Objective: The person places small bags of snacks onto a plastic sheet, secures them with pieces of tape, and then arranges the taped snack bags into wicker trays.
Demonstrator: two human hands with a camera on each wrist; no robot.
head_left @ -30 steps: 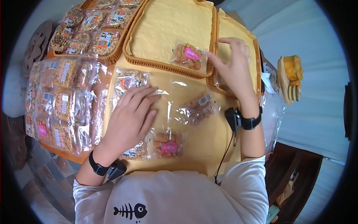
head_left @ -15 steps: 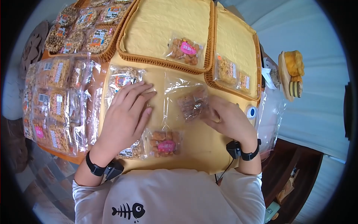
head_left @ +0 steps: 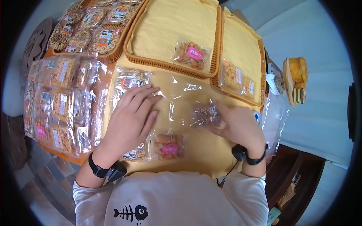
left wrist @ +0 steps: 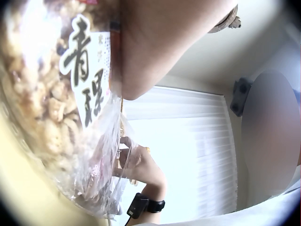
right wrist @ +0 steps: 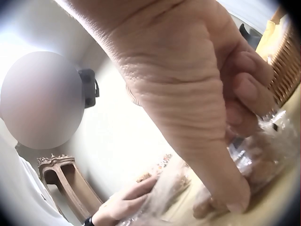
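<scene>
In the head view my right hand [head_left: 241, 124] grips a clear packet of brown snack pieces [head_left: 205, 115] at its right end. The right wrist view shows the thumb [right wrist: 221, 183] on one side of the crinkled packet and curled fingers [right wrist: 249, 89] on the other. My left hand [head_left: 132, 116] rests, fingers extended, over a large clear plastic bag [head_left: 171, 109]. Beyond its fingertips lies a round nut-cluster packet [head_left: 130, 79], seen close in the left wrist view. A pink-labelled packet [head_left: 169, 147] lies nearer my body.
Behind stand a lined wicker basket [head_left: 169, 67] with one pink-labelled packet [head_left: 192, 54] and a narrower basket [head_left: 260, 64] with two packets. Filled bags [head_left: 56, 101] lie at left, below a basket of round packets [head_left: 92, 32]. A wooden board with bread-like pieces [head_left: 298, 71] is at far right.
My right hand has come down from the right basket to the brown packet and taken hold of it, turning it and shifting it slightly. The left hand stays in place.
</scene>
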